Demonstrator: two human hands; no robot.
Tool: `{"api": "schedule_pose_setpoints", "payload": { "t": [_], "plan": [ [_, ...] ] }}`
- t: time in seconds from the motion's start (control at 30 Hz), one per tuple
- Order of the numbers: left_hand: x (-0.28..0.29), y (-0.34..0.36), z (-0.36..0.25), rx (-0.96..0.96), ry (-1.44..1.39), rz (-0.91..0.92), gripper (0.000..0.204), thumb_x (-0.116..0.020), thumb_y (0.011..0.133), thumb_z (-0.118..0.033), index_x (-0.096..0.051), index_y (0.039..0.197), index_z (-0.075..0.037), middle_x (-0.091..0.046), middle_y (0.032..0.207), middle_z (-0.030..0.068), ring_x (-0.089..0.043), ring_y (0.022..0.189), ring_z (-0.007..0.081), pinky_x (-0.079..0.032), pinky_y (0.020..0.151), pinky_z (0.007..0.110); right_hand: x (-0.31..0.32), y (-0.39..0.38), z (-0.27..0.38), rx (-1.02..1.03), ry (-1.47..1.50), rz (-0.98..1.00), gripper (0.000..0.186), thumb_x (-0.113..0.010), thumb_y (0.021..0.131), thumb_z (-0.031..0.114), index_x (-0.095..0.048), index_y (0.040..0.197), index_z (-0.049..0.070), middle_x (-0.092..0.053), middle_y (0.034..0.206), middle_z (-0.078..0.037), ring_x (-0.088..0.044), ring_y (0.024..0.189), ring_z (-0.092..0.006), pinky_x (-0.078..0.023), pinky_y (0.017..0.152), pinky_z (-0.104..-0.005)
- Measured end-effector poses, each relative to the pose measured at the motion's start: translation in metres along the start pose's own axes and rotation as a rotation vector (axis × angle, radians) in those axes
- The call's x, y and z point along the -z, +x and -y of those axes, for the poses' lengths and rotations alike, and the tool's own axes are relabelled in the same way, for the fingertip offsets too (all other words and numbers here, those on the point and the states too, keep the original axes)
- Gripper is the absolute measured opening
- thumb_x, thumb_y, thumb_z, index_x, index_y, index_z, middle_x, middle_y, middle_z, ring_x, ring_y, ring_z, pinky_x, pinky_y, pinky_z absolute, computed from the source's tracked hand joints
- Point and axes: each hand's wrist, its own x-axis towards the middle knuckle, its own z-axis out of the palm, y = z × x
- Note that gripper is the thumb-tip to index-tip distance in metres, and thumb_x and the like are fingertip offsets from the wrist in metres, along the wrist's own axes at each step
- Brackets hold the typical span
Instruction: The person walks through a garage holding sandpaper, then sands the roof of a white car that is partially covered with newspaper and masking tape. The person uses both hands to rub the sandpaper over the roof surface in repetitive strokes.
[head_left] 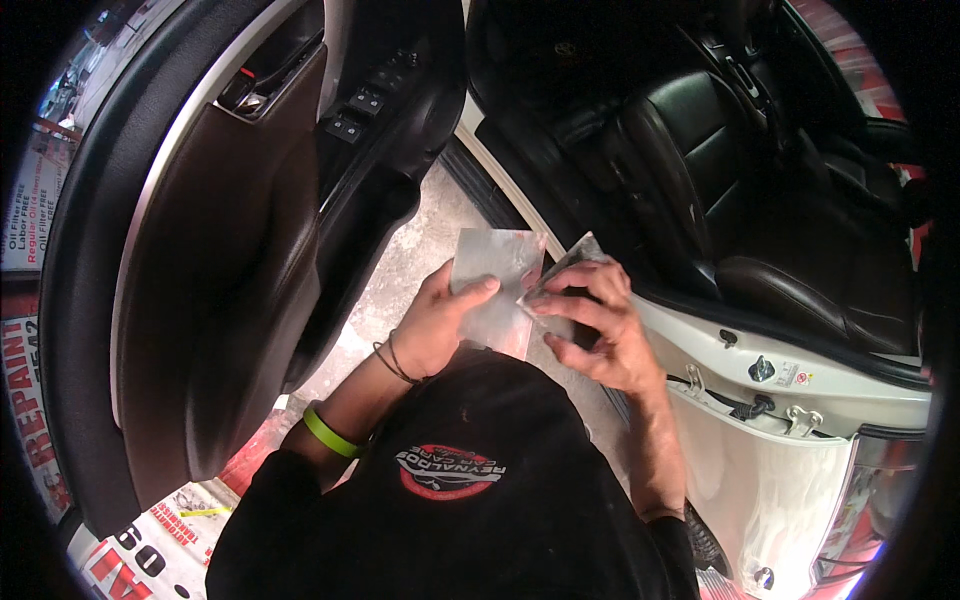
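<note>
In front of my chest, my left hand holds a thin, greyish, partly see-through rectangular sheet. Its thumb lies flat across the face, with the other fingers hidden behind. Against the sheet's right edge, my right hand pinches a similar thin piece, which stands up at a slant with its corner pointing away from me. Whether this piece is a flap of the same sheet or a separate one, I cannot tell.
An open car door with a dark brown panel and window switches stands at my left. To the right are a dark leather seat, the white door sill and another open white door. Pale ground shows between them.
</note>
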Motion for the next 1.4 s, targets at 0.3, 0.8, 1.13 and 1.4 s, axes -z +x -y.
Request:
{"api": "schedule_pose_setpoints", "payload": {
  "t": [0.3,0.8,1.13,1.4],
  "plan": [
    [0.004,-0.015,0.002,-0.051,0.187,-0.040,0.037,-0.062,0.102,-0.010,-0.056,0.138,0.000,-0.069,0.124,0.0091,-0.068,0.113,0.0177,-0.054,0.099,0.034,0.014,-0.022,-0.009,-0.120,-0.170,0.009,0.047,-0.078,0.070,0.017,-0.078,0.117,0.022,-0.064,0.125,-0.002,-0.055,0.127,-0.0266,-0.027,0.120,-0.0584],
    [-0.011,-0.024,0.012,-0.390,0.811,-0.113,0.034,-0.065,0.102,-0.011,-0.060,0.130,0.006,-0.072,0.114,0.0146,-0.066,0.104,0.0183,-0.052,0.094,0.034,0.006,-0.026,0.036,-0.111,-0.226,0.178,0.032,-0.076,0.083,0.033,-0.078,0.113,0.023,-0.067,0.124,-0.001,-0.055,0.125,-0.0253,-0.030,0.112,-0.0609],
    [-0.051,-0.036,0.037,-0.149,0.208,-0.197,0.040,-0.059,0.103,-0.009,-0.052,0.142,-0.005,-0.063,0.130,0.0100,-0.064,0.121,0.0218,-0.055,0.099,0.038,0.028,-0.051,0.005,0.163,0.534,-0.093,0.046,-0.087,0.078,0.020,-0.078,0.123,0.019,-0.064,0.132,-0.004,-0.052,0.130,-0.0288,-0.033,0.114,-0.0482],
    [-0.072,-0.064,0.056,0.065,-0.095,-0.289,0.040,-0.058,0.104,-0.009,-0.052,0.143,-0.006,-0.067,0.128,0.0111,-0.068,0.116,0.0252,-0.057,0.097,0.042,-0.004,-0.083,-0.020,0.183,0.562,-0.049,0.054,-0.084,0.072,0.012,-0.077,0.124,0.023,-0.060,0.134,-0.001,-0.050,0.132,-0.0280,-0.032,0.116,-0.0477]
  ]
}}
